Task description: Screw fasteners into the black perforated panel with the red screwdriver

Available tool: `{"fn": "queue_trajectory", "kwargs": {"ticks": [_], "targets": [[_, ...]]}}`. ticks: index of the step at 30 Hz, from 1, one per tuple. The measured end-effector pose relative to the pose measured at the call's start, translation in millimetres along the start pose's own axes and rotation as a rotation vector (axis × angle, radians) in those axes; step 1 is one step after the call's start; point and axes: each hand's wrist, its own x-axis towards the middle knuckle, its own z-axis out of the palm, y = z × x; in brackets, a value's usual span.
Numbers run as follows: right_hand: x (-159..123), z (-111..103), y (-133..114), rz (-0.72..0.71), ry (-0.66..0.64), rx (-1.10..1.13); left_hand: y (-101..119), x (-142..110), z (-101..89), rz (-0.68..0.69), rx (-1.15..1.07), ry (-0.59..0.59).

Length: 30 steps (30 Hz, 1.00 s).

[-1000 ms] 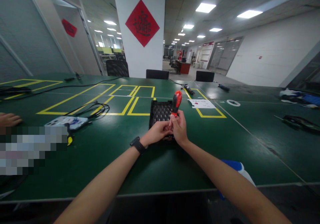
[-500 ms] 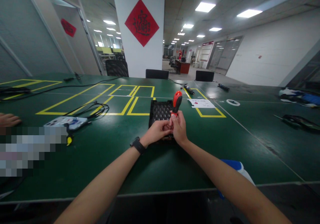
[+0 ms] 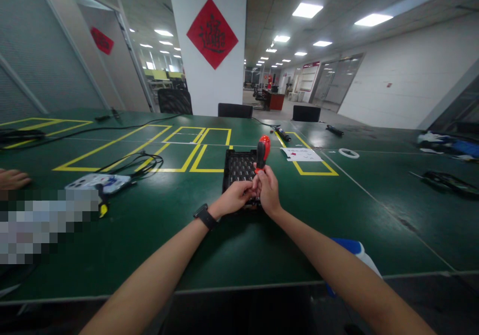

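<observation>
A screwdriver (image 3: 263,150) with a red and black handle stands nearly upright, its top leaning slightly right. My right hand (image 3: 268,187) is closed round the lower end of the handle. Beside it my left hand (image 3: 239,195), with a black watch on the wrist, is closed with its fingertips pinched against the right hand's fingers near the shaft. What those fingertips hold is hidden, and so is the screwdriver's tip. Both hands are over the near right part of a black tray-like case (image 3: 225,167) with rows of small shiny pieces or slots inside.
The green table (image 3: 179,255) bears yellow tape outlines. Left are a white board (image 3: 99,181) with cables and another person's hand (image 3: 14,179). Right are a paper sheet (image 3: 302,155), a tape ring (image 3: 349,153) and dark tools (image 3: 449,181). A blue and white object (image 3: 352,247) lies near the front edge.
The screwdriver handle has turned about its length, its black side moving from right to left, and its top has shifted slightly left. Both hands stay in nearly the same place.
</observation>
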Motion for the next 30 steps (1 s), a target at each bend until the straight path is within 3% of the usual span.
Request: {"fn": "queue_trajectory", "kwargs": {"ticks": [13, 23, 30], "targets": [[-1.0, 2.3, -0.5, -0.065, 0.025, -0.044, 7.2, -0.2, -0.4, -0.095, -0.060, 0.031], [-0.1, -0.5, -4.5, -0.003, -0.024, -0.012, 5.3, -1.0, -2.1, -0.017, 0.038, 0.009], [-0.3, 2.4, -4.7, -0.052, 0.037, -0.006, 8.8, -0.9, 0.6, -0.110, 0.026, 0.030]]}}
